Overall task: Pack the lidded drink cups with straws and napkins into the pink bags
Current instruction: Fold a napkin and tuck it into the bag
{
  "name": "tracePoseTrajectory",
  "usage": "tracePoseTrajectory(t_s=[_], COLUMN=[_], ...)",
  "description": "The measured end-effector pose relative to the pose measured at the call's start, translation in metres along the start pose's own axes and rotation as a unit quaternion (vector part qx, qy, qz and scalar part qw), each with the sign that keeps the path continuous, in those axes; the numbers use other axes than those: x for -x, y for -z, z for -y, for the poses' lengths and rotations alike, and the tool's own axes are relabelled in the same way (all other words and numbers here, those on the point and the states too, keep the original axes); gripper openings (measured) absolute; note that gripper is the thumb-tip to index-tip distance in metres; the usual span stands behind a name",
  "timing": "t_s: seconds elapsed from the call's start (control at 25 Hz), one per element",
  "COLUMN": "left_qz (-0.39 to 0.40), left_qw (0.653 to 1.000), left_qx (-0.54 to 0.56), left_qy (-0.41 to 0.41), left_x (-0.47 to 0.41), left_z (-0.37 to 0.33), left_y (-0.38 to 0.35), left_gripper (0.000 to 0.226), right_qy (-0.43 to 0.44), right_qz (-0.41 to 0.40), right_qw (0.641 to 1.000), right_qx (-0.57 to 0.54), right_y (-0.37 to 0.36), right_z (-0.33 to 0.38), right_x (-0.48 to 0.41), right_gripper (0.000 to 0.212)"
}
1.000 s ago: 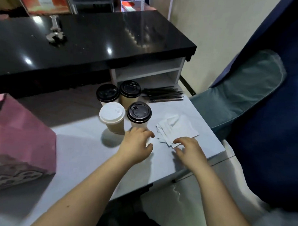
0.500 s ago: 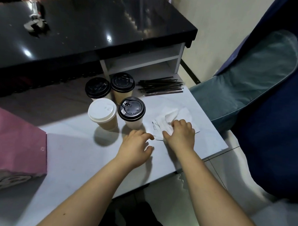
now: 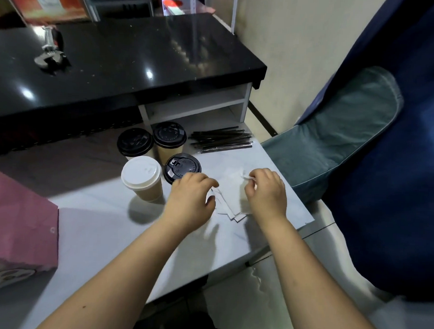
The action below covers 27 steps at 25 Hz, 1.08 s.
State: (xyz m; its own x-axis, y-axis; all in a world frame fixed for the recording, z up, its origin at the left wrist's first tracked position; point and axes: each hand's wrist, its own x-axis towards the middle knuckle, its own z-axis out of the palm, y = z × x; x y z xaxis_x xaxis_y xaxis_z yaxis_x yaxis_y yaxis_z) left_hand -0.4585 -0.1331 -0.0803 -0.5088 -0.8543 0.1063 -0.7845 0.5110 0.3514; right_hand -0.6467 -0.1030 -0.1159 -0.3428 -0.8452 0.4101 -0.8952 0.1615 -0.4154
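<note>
Right grip (image 3: pixel 266 193) pinches a corner of the top napkin (image 3: pixel 231 192) on the tabletop (image 3: pixel 98 221); left grip (image 3: pixel 188 202) hangs loose beside it. Napkins look thin and soft, so I think one corner is best.

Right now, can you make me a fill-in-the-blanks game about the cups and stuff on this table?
Of the four cups, ____ have black lids.
The straws are ____.
The right hand pinches a napkin coloured ____.
The bag is ____.
Missing words: three, black, white, pink.
</note>
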Motion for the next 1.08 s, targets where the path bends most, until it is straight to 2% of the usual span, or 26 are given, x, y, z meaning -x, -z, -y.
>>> tracePoseTrajectory(t_s=[0.12,0.24,0.36,0.48,0.64,0.84,0.96,1.08], left_qz=[-0.099,-0.196,-0.257,-0.298,-0.308,-0.268,-0.221,-0.146], left_qw=[0.995,0.980,0.965,0.950,0.939,0.938,0.948,0.970], left_qx=[0.015,-0.005,-0.036,-0.050,-0.031,0.016,0.068,0.054], left_qy=[-0.024,-0.028,0.017,0.080,0.150,0.218,0.217,0.188], left_x=[-0.011,-0.004,0.028,0.079,0.157,0.235,0.251,0.245], left_z=[0.001,0.019,0.062,0.117,0.193,0.280,0.321,0.348], left_y=[0.051,0.111,0.171,0.213,0.251,0.285,0.296,0.297], left_gripper=[0.031,0.032,0.034,0.036,0.033,0.025,0.021,0.034], right_qy=[0.090,0.194,0.287,0.347,0.397,0.405,0.384,0.356], right_qz=[-0.066,-0.097,-0.124,-0.115,-0.095,-0.045,0.022,0.096], right_qw=[0.993,0.971,0.940,0.914,0.884,0.866,0.865,0.879], right_qx=[-0.047,-0.095,-0.134,-0.177,-0.230,-0.290,-0.321,-0.302], right_y=[0.040,0.069,0.076,0.065,0.043,0.027,0.018,-0.001], right_z=[0.041,0.096,0.169,0.244,0.341,0.448,0.484,0.495], right_x=[-0.028,-0.052,-0.058,-0.042,-0.008,0.028,0.048,0.070], right_gripper=[0.014,0.015,0.015,0.015,0.016,0.015,0.015,0.013])
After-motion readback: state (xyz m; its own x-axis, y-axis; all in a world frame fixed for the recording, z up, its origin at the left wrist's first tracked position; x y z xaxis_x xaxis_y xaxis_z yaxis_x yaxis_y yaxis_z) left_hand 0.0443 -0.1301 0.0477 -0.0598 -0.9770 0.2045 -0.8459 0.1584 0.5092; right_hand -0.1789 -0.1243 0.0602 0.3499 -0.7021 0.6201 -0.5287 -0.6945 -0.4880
